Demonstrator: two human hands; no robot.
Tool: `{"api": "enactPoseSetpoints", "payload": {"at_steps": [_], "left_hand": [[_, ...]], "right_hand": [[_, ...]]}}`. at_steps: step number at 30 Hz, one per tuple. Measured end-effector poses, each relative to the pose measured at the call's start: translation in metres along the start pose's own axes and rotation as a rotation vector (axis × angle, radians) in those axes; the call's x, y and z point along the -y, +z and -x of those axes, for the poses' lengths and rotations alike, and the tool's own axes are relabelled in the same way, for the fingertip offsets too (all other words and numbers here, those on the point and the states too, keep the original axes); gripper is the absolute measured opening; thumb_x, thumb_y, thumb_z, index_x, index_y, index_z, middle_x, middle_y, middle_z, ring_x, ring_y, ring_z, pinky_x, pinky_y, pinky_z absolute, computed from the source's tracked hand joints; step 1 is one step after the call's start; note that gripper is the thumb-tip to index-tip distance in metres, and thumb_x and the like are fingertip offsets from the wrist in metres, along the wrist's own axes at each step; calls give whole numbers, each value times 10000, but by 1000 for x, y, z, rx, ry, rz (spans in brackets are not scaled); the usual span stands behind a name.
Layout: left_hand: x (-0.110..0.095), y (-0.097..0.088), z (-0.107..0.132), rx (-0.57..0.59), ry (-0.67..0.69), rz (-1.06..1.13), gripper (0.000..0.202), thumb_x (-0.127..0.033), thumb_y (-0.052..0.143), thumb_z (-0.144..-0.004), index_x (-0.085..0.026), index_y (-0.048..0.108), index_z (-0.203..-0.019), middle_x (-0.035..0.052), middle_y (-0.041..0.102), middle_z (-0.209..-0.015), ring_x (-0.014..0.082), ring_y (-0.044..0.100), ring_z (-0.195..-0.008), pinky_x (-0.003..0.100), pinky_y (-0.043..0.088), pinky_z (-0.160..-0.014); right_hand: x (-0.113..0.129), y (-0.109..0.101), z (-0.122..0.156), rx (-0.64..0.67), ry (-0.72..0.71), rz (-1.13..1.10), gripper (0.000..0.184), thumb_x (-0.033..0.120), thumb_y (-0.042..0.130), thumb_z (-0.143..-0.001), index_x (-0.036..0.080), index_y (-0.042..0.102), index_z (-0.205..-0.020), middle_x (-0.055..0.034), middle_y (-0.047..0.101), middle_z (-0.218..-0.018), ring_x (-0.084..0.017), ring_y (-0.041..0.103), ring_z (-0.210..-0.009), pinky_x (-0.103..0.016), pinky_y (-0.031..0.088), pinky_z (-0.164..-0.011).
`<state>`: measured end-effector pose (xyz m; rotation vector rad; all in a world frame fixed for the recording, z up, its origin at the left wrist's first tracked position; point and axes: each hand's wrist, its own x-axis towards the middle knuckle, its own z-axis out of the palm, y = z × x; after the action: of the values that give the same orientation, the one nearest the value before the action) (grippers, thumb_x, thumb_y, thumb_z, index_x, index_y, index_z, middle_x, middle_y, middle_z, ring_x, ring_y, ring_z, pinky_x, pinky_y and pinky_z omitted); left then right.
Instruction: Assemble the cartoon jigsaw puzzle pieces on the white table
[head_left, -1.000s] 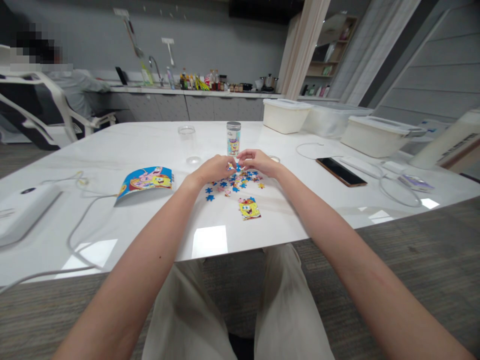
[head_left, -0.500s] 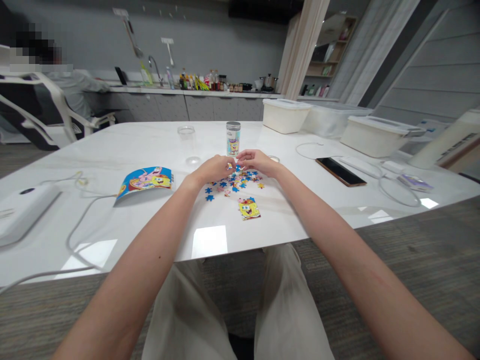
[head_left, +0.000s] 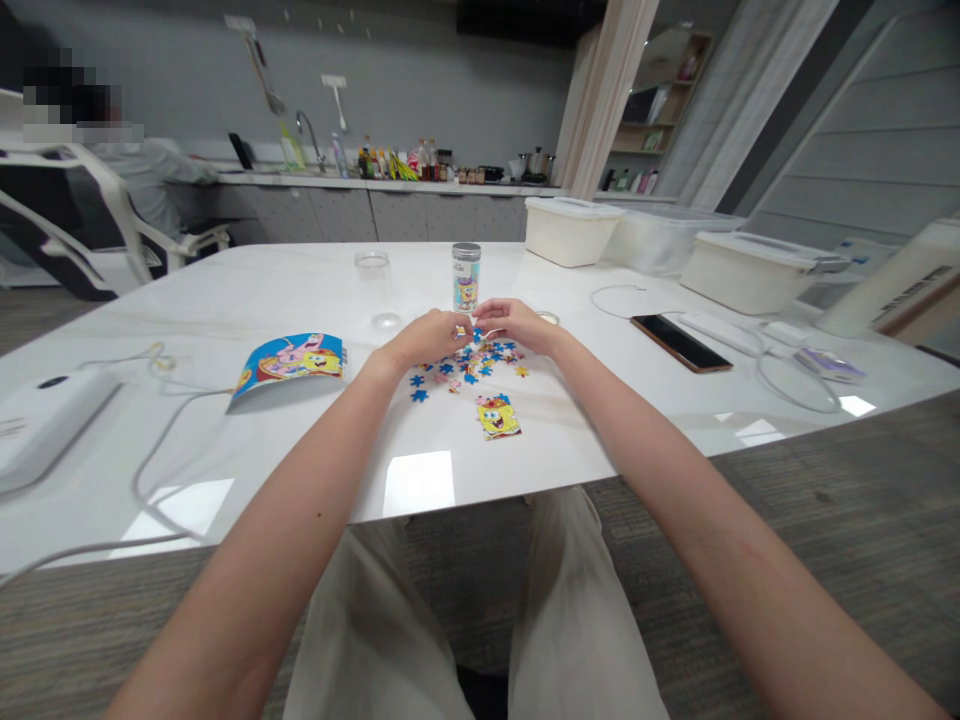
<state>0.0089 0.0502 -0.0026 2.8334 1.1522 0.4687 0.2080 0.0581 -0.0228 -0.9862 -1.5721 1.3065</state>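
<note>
My left hand (head_left: 430, 338) is closed at the far side of a loose heap of jigsaw puzzle pieces (head_left: 487, 362), with a small yellowish puzzle piece (head_left: 460, 332) pinched in its fingers. Facing it, my right hand (head_left: 516, 323) has its fingertips curled together around a blue puzzle piece (head_left: 478, 335); the grip is partly hidden. The fingertips of both hands nearly meet. Closer to me lies a joined puzzle section (head_left: 498, 418) showing a yellow cartoon face. A tin-lidded can (head_left: 466, 278) with a cartoon label stands just behind the hands.
A curved picture sheet (head_left: 292, 368) lies left of the heap. A clear jar (head_left: 373, 278) stands behind it. On the right are a phone (head_left: 681, 343), white cables and lidded storage boxes (head_left: 574, 232). A white power unit (head_left: 56, 420) sits at left. Another person (head_left: 150, 180) sits far left.
Both hands stay almost in place above the heap. Only slight finger movement shows, and the blue piece by my right fingertips has shifted a little upward.
</note>
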Motion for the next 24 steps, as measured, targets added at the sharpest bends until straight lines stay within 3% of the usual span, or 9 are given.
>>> {"api": "enactPoseSetpoints", "payload": {"at_steps": [24], "left_hand": [[-3,-3,0,-24,11,21,333,-335,415,-938,-210,661,-1124,54,743,-878,178,651,-755,253,409,-702]], "right_hand": [[3,-2,2,68,16,-94,215,76,711,-653,173,671,-839,-4,701,-827,-111,650,-727,-229,557,-695]]}}
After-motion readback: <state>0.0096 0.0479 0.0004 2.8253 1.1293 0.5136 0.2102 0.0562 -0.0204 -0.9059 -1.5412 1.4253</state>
